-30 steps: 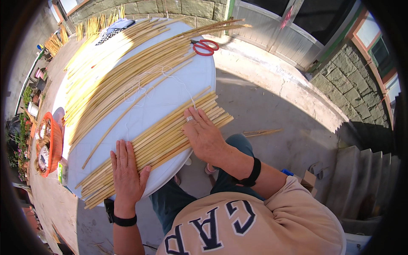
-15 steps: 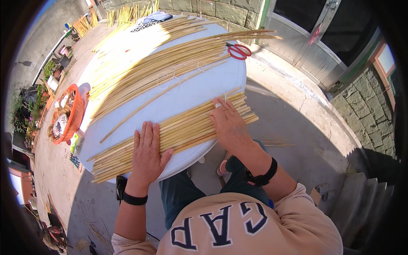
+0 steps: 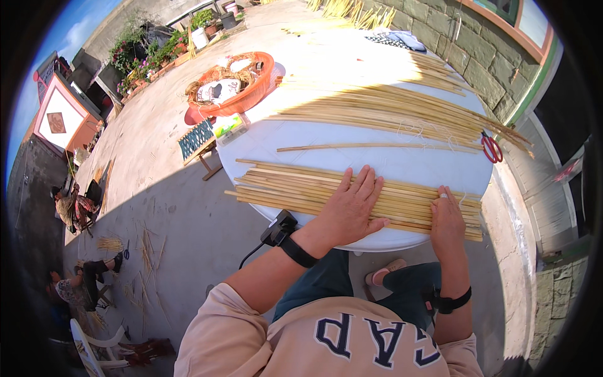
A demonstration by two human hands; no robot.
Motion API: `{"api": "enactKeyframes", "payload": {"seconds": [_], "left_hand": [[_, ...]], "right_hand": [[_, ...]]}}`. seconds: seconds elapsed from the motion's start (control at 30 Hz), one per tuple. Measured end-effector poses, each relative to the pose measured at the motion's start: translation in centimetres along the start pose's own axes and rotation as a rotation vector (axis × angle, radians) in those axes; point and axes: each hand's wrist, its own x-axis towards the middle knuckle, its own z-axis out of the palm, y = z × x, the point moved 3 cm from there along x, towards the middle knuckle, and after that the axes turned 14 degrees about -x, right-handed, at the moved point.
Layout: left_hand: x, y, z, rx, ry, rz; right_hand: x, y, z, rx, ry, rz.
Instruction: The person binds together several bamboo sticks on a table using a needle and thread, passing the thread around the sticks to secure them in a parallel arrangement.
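Observation:
Pale straw-coloured stalks lie side by side in a flat row along the near edge of the white round table. My left hand rests flat across the row's middle, fingers stretched and thumb apart. Toward the row's right end, my right hand lies over the stalks with its fingers extended; it wears a ring. Just beyond the row is a single loose stalk. Thin white thread tangles over the larger spread of stalks farther back. Red-handled scissors lie at the table's right edge.
An orange basin with fibres and bags stands beyond the table's left side, near a small webbed stool. A folded cloth lies at the far edge. People sit at far left beside scattered stalks. A stone wall rises behind.
The view has swung leftward, so the table appears farther right. My left hand has slid along the row toward its middle, closer to my right hand, which stays near the right end.

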Motion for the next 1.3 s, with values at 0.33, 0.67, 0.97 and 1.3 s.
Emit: {"api": "enactKeyframes", "payload": {"seconds": [0.33,0.67,0.97,1.3], "left_hand": [[-0.1,-0.2,0.1,-0.039,0.060,-0.005],[-1.9,-2.4,-1.0,-0.019,0.074,-0.113],[-6.0,-5.2,-4.6,0.164,0.092,-0.381],[-6.5,-6.5,-4.7,0.085,0.115,-0.376]], "right_hand": [[1.3,-2.6,0.4,0.080,-0.026,-0.150],[1.1,-2.5,0.4,0.014,-0.052,-0.170],[1.0,-2.8,0.0,0.078,-0.058,-0.088],[1.0,-2.7,-0.1,0.103,-0.083,-0.095]]}}
